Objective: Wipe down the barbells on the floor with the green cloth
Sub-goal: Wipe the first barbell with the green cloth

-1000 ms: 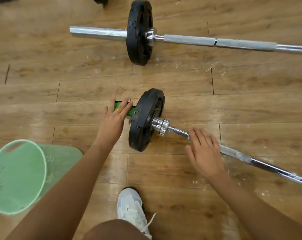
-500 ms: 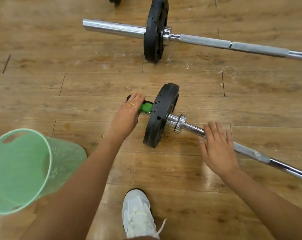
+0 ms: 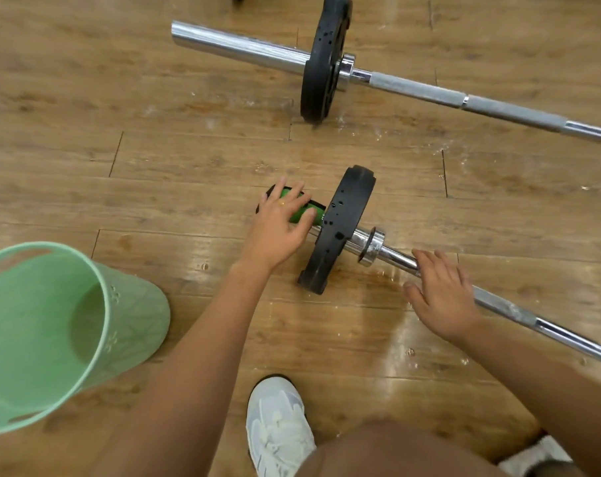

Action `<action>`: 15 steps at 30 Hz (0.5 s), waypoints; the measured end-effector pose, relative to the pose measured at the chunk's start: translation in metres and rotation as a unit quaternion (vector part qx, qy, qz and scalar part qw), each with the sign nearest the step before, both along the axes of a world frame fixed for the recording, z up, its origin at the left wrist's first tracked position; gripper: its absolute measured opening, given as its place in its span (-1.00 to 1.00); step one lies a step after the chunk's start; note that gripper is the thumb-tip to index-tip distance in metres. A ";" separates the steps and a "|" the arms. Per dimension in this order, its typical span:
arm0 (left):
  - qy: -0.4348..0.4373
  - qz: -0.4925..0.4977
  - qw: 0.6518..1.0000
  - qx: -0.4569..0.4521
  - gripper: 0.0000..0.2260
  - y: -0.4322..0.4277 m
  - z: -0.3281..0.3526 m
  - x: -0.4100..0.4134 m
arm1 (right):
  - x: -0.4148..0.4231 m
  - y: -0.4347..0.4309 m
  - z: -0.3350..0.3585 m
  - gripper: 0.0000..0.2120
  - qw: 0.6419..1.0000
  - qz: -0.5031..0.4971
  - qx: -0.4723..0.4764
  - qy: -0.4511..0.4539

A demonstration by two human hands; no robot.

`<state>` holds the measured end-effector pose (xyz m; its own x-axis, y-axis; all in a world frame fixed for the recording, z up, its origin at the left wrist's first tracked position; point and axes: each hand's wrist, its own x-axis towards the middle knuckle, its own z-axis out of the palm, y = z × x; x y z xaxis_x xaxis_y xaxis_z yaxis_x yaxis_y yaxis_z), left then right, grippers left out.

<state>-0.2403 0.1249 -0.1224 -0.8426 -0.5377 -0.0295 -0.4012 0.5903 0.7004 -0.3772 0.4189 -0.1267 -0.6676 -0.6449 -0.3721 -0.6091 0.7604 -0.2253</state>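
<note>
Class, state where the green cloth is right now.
Head view, centre: the green cloth lies on the left end of the near barbell, under the left hand, just left of its black plate.

Glossy wood floor (image 3: pixel 154 160), shiny chrome near barbell (image 3: pixel 395 258) (matt black plate (image 3: pixel 344 232)), plastic bin (image 3: pixel 44 335)

Bright, warm light, sharp focus. Glare sheens the wooden floor (image 3: pixel 371 325) and far barbell (image 3: pixel 244 46); edges bow outward.
</note>
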 end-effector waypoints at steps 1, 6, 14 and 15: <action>0.005 0.027 1.000 0.008 -0.63 0.001 0.002 -0.007 | 0.000 -0.001 0.001 -0.42 1.000 -0.001 0.001 -0.001; -0.023 0.028 0.999 0.013 -0.55 0.006 0.006 -0.015 | 0.004 -0.011 0.008 -0.39 1.000 -0.018 0.009 -0.018; -0.060 -0.126 0.987 -0.082 -0.52 -0.011 0.009 0.011 | 0.033 -0.069 0.012 -0.40 0.994 -0.007 -0.110 -0.026; -0.058 -0.123 0.985 -0.104 -0.53 -0.011 0.009 0.011 | 0.035 -0.077 0.011 -0.41 0.993 -0.008 -0.114 -0.027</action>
